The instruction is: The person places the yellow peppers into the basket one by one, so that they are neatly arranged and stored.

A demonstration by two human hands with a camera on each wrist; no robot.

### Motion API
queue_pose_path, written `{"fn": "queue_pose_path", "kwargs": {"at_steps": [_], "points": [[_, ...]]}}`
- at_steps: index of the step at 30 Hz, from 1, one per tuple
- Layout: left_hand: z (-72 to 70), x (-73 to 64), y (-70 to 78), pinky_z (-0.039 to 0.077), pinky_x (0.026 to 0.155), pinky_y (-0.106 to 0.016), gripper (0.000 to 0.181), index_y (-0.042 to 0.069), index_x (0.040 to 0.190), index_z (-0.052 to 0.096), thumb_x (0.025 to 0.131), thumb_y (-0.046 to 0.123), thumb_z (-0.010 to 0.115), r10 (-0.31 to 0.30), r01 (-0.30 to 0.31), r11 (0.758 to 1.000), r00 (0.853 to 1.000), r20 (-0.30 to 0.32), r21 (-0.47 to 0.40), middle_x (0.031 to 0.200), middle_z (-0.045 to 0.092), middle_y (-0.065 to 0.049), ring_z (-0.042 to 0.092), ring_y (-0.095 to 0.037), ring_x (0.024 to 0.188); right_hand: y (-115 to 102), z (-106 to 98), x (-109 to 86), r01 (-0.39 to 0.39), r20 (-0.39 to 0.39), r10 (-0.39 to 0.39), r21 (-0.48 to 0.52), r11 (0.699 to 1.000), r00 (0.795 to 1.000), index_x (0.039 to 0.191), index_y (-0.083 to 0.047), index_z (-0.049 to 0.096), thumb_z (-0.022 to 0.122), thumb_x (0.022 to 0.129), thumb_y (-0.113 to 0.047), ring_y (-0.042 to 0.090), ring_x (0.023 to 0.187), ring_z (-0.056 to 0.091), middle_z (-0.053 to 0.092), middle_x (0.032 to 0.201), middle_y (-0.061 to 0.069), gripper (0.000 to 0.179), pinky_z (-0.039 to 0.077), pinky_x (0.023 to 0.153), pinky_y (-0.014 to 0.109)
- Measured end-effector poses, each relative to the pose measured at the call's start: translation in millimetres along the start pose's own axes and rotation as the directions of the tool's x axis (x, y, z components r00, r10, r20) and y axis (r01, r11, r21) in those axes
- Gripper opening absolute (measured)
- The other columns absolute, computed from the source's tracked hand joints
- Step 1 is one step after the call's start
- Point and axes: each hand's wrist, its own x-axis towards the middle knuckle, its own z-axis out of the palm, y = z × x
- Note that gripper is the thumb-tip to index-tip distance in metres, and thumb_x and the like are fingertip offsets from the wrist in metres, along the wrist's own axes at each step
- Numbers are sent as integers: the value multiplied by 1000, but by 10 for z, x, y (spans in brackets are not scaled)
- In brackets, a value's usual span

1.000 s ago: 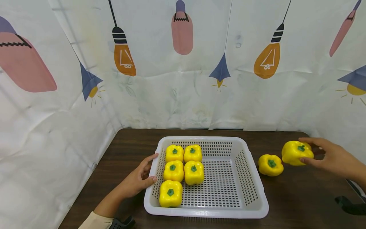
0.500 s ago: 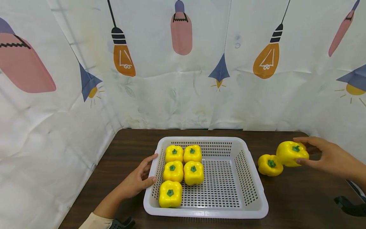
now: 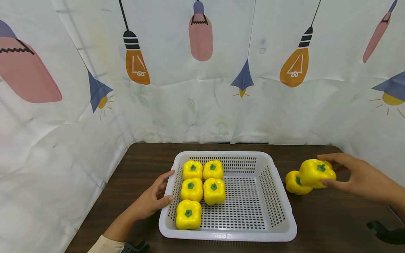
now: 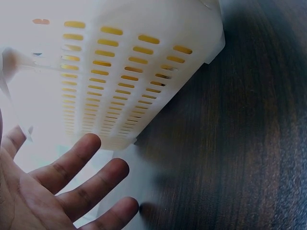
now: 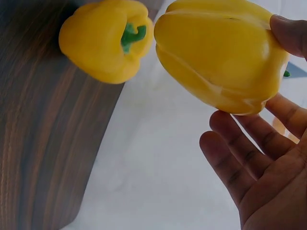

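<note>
My right hand holds a yellow bell pepper with a green stem between thumb and fingers. In the right wrist view the held pepper is off the dark table. In the head view it partly covers a second yellow bell pepper, which lies on the table right of the white basket. My left hand touches the basket's left rim with thumb and index finger. In the left wrist view its other fingers are spread outside the slotted wall. Several yellow peppers stand stem up in the basket's left part.
The dark wooden table ends at a white printed curtain at the back and left. A black strap-like object is near my right forearm, and another dark piece is by my left sleeve.
My right hand has moved left and slightly down with the held bell pepper, which now overlaps the pepper on the table. My left hand and the basket have stayed put.
</note>
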Motion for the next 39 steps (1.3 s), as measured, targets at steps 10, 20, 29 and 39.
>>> {"fn": "queue_pose_path", "kwargs": {"at_steps": [10, 20, 29, 39], "points": [[-3, 1, 8, 61, 76, -36, 80, 17, 162, 12, 100, 14, 61, 1, -1, 1000, 1000, 3, -9, 139, 50, -33, 66, -36, 107, -217, 39, 39, 129, -28, -128, 59, 990, 991, 136, -14, 60, 95, 71, -20, 3, 92, 61, 60, 123, -10, 74, 48, 79, 9], [-2, 0, 13, 61, 76, -35, 80, 18, 162, 12, 100, 13, 62, -7, 7, 1000, 1000, -2, 8, 140, 50, -32, 67, -35, 107, -384, 31, 61, 153, -30, -152, 46, 987, 988, 139, -20, 59, 96, 70, -25, 3, 93, 61, 59, 124, -9, 79, 46, 81, 8], [0, 1, 21, 61, 76, -35, 80, 18, 162, 12, 99, 15, 63, -17, 17, 1000, 1000, -6, 9, 140, 50, -32, 66, -35, 107, -528, 15, 89, 189, -35, -187, 42, 981, 982, 136, -18, 60, 97, 68, -25, 2, 92, 60, 60, 124, -10, 79, 45, 83, 7], [6, -8, 14, 62, 75, -39, 81, 20, 163, 12, 100, 15, 62, -41, 41, 999, 999, -2, -25, 147, 44, -34, 65, -39, 110, -640, 34, 93, 206, -20, -205, 38, 978, 979, 138, -20, 58, 97, 69, -27, 2, 94, 60, 60, 125, -12, 80, 45, 84, 7]]}}
